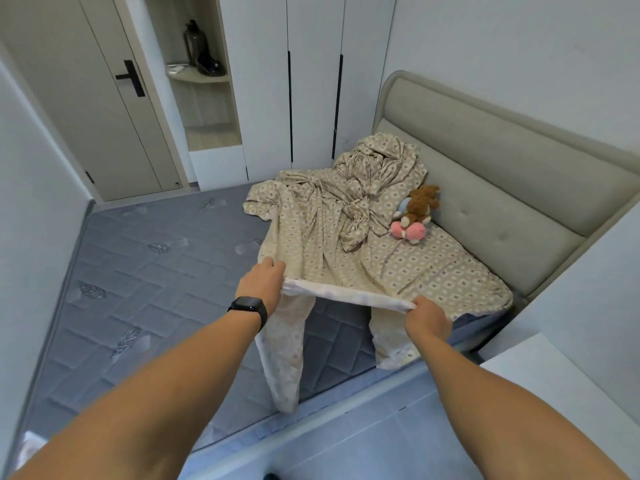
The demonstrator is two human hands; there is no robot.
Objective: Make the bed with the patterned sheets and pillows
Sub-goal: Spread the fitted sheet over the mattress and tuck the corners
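Observation:
A beige patterned sheet (pixel 388 258) lies crumpled over the right part of the grey quilted mattress (pixel 138 271), bunched up toward the headboard. My left hand (pixel 261 282) and my right hand (pixel 427 315) each grip the sheet's near edge, which is stretched between them and lifted above the mattress. The pale underside shows along that edge, and two corners hang down below my hands. A black watch is on my left wrist. No pillows are visible.
A brown plush toy (pixel 422 202) and a pink one (pixel 410 232) lie on the sheet by the padded grey headboard (pixel 491 157). White wardrobe doors (pixel 311 81), an open shelf and a door stand behind the bed. A white surface (pixel 554 393) juts in at the right.

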